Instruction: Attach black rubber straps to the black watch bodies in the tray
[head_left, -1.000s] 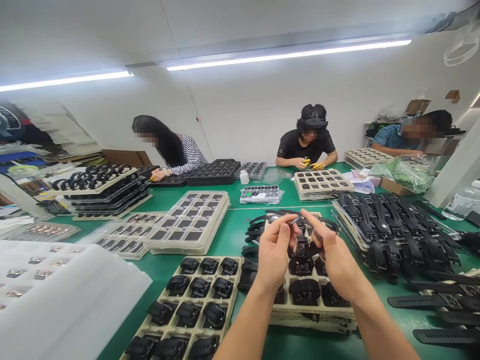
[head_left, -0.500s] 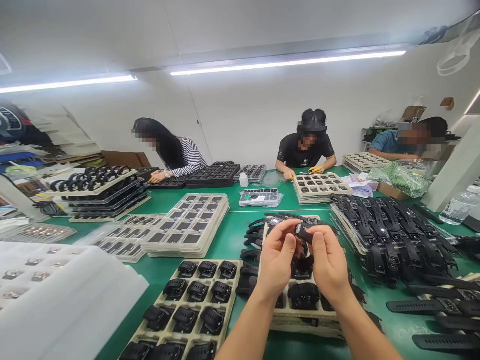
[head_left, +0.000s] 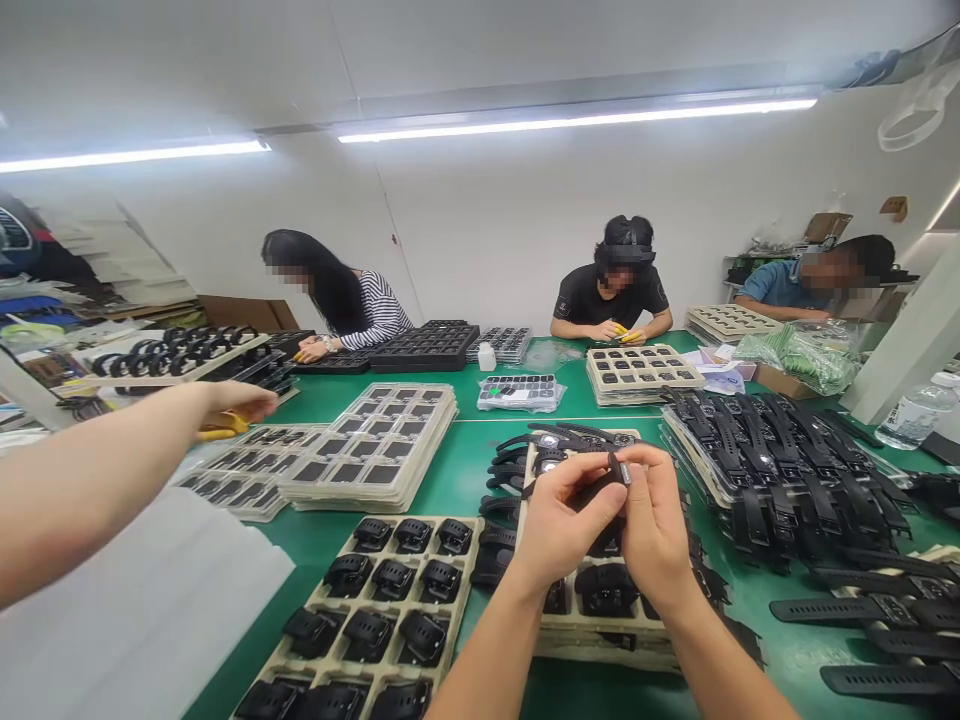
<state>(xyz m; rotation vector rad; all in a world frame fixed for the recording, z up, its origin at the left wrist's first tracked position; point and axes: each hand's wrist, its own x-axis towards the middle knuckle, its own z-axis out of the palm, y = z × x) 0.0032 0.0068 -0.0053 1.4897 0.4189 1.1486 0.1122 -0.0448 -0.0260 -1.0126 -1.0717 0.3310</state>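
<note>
Above the middle tray stack (head_left: 570, 642), pinched by closed fingertips of left hand (head_left: 559, 520) and right hand (head_left: 660, 520): a black strap (head_left: 615, 467), tipped more upright than half a second ago. Newly in at far left: a co-worker's bare arm (head_left: 97, 470). Beyond the stack, open green worktop (head_left: 465, 440); nearer, only a narrow strip beside the watch tray (head_left: 468, 562).

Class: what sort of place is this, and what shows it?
Probably a watch assembly workshop: black watches sit in a compartmented tray, more watches lie piled at right, and co-workers line the green table.
</note>
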